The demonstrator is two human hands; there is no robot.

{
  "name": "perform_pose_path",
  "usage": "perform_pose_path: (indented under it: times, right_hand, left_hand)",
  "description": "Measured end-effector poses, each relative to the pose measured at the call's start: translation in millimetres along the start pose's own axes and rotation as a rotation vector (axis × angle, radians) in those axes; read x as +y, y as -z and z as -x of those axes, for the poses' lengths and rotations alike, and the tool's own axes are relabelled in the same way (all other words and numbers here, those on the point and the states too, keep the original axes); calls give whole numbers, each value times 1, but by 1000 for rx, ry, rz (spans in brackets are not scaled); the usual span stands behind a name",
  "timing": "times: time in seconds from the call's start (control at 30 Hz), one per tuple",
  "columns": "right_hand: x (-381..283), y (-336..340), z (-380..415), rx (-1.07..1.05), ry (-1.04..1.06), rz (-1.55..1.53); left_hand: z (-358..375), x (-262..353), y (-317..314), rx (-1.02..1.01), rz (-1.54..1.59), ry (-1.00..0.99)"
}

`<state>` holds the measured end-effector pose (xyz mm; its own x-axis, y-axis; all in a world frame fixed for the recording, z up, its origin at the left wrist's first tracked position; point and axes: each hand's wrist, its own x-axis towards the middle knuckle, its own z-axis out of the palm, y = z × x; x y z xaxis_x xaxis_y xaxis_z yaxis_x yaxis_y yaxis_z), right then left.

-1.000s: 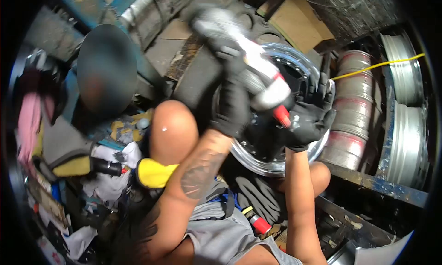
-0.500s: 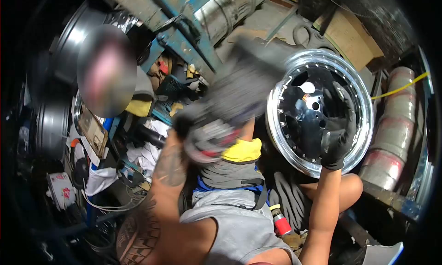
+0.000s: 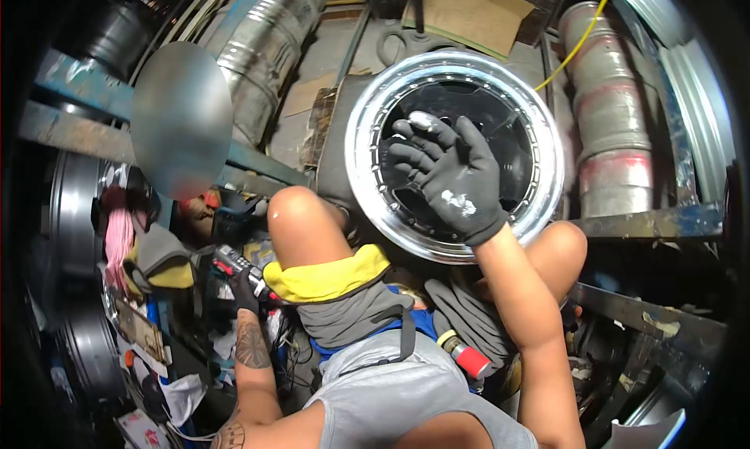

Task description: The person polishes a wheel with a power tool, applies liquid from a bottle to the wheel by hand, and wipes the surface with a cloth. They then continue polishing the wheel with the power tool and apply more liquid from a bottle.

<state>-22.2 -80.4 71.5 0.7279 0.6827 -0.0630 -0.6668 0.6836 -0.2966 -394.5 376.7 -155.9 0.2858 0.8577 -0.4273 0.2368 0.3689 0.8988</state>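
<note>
My right hand (image 3: pixel 461 176), in a dark grey glove, is palm up over the wheel rim, fingers spread and slightly curled, holding nothing. White patches show on its palm and a fingertip. The wheel rim (image 3: pixel 363 207) has a polished silver lip, a black centre and small bolts around the edge. It leans tilted in front of my knees. Low on the left, beside my knee, my gloved left hand (image 3: pixel 247 291) is wrapped round a grey and red cordless power tool (image 3: pixel 229 260). The tool's working end is hard to make out.
Dented metal drums (image 3: pixel 613 129) stand on the right, and another metal cylinder (image 3: pixel 262 58) lies at the upper left. A yellow cable (image 3: pixel 582 43) hangs behind the rim. A red-capped can (image 3: pixel 473 363) is by my lap. More rims (image 3: pixel 78 207) and clutter crowd the left.
My left hand has swung the power tool from near the rim down to the left of my knee. My right hand has turned palm up over the rim. The view has shifted.
</note>
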Motion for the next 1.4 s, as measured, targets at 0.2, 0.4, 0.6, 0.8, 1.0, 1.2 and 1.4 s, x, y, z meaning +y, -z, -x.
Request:
perform_pose_path:
  times: [0.2, 0.4, 0.6, 0.8, 1.0, 1.2, 1.4]
  right_hand:
    - [-4, 7, 0, -30, 17, -45]
    - [-12, 11, -1, -43, 40, -83]
    - [-22, 14, -10, 70, 169, -49]
    - [-28, 15, -20, 128, 283, 87]
    - [-46, 65, -36, 309, 563, 1870]
    - [2, 109, -46, 240, 373, 2624]
    - [11, 106, -52, 313, 351, 2765]
  left_hand:
    - [-57, 33, -16, 282, -119, -159]
    - [-47, 73, 3, 93, -1472, -1290]
    - [201, 146, -190, -67, -685, -1110]
    - [345, 82, -261, -1766, -670, -920]
    - [382, 19, -279, -1893, -624, -1235]
    - [397, -3, -277, -1873, -588, -1348]
    - [402, 20, -287, -1988, -904, -1116]
